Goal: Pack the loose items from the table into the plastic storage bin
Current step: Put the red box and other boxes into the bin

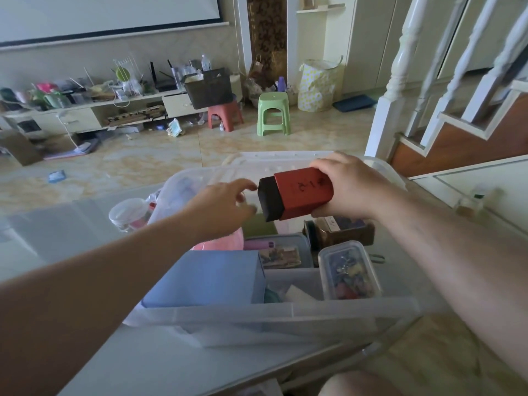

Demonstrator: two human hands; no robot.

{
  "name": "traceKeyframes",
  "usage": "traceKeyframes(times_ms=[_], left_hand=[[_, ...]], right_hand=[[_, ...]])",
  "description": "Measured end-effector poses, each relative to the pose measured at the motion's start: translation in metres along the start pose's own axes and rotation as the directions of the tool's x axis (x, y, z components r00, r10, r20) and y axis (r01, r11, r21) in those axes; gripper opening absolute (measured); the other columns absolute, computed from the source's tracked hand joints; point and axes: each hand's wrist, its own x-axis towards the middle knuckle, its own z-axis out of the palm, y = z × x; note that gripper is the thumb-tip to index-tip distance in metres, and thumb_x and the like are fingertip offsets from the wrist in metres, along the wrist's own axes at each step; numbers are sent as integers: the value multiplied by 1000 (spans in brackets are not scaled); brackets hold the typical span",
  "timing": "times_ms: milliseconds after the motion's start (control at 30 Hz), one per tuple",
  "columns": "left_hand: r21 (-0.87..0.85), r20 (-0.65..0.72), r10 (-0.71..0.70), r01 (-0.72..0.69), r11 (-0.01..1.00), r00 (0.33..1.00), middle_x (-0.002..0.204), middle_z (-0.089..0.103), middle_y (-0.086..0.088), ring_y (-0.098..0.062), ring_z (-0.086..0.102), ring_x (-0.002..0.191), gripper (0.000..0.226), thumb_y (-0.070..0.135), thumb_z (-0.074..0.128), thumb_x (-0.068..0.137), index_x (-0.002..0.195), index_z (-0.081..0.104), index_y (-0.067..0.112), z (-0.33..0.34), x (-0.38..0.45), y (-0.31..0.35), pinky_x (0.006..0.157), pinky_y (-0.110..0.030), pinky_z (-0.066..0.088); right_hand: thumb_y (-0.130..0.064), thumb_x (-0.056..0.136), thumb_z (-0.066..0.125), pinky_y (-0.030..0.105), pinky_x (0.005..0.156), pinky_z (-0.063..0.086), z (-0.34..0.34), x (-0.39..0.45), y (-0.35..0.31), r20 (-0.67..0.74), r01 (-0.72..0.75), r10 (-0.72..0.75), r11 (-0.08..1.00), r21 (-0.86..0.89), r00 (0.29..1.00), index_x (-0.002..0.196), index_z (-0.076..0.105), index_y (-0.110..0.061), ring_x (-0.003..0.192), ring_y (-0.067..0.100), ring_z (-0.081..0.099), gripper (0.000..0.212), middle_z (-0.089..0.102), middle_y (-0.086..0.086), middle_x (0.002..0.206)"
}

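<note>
Red box held over the open storage bin

The right hand (347, 187) grips a red box (297, 194) above the clear plastic bin (271, 318) on the counter (160, 364); the left hand (221, 208) reaches beside it, fingers loose, holding nothing. Inside lie a blue box (205, 277) and a lidded clear tub (350, 271).

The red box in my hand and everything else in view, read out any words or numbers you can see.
Red box in the right hand: dark handwritten marks on its side, too blurred to read.
Small picture card in the storage bin: print too small to read.
Nothing else shows text.
</note>
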Motion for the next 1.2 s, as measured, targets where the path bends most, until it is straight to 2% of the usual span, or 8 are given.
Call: traceKeyframes(times_ms=[167,367,533,700,800,933,1067,1200], left_hand=[[466,96,-127,69,882,987,137,54,2,-29,50,128,47,64,50,81,127,58,55,3,-5,-17,98,-47,47],[431,155,-251,163,887,955,143,44,-9,-40,41,131,53,61,35,84,133,53,50,8,1,-14,107,-54,39],[419,165,-245,157,894,955,153,36,-16,-40,33,140,57,61,33,93,148,36,49,13,6,-29,112,-57,33],[397,51,-273,232,888,961,157,33,-17,-43,28,142,75,67,36,93,159,24,35,19,7,-36,115,-57,30],[534,-12,-246,214,818,969,155,28,-18,-42,22,142,82,80,21,89,152,40,30,15,4,-28,111,-56,28],[672,-43,-78,86,736,996,143,44,-12,-35,36,133,93,74,-1,88,136,63,25,-1,-2,-31,101,-51,36],[644,154,-66,-49,763,986,126,56,-15,-38,51,119,87,61,-6,84,145,47,29,-4,1,-36,85,-46,44],[601,144,-39,-56,797,989,155,44,-2,-32,39,142,73,75,22,94,150,46,35,-8,-4,-34,110,-51,36]], right_hand=[[-67,59,84,38,80,56,12,-3,-11,211,-5,23,996,-84,977,108,60,-38,85,11,56,62,46,-9,99],[-51,74,72,38,90,55,27,-9,-28,306,56,-74,996,68,949,145,46,-41,105,16,58,77,54,-9,119],[-37,72,85,28,72,49,22,-7,-22,387,0,-66,986,169,920,130,55,-49,88,6,62,66,63,-17,101],[-44,66,89,32,76,53,24,-8,-29,411,33,-88,990,139,907,121,55,-48,91,8,63,65,64,-17,102],[-55,65,88,30,82,52,31,-10,-30,389,114,-124,992,47,913,130,53,-47,99,9,60,74,61,-20,109],[-58,65,91,20,82,44,30,-11,-20,405,-14,-44,990,138,913,145,47,-46,105,3,59,92,59,-23,119],[-86,77,62,32,94,47,39,-9,-31,489,20,-29,1000,24,872,155,33,-47,116,11,57,91,58,-15,132],[-98,77,27,43,102,43,42,-10,-37,448,139,-23,964,-228,894,162,13,-45,124,18,41,101,49,-5,147]])
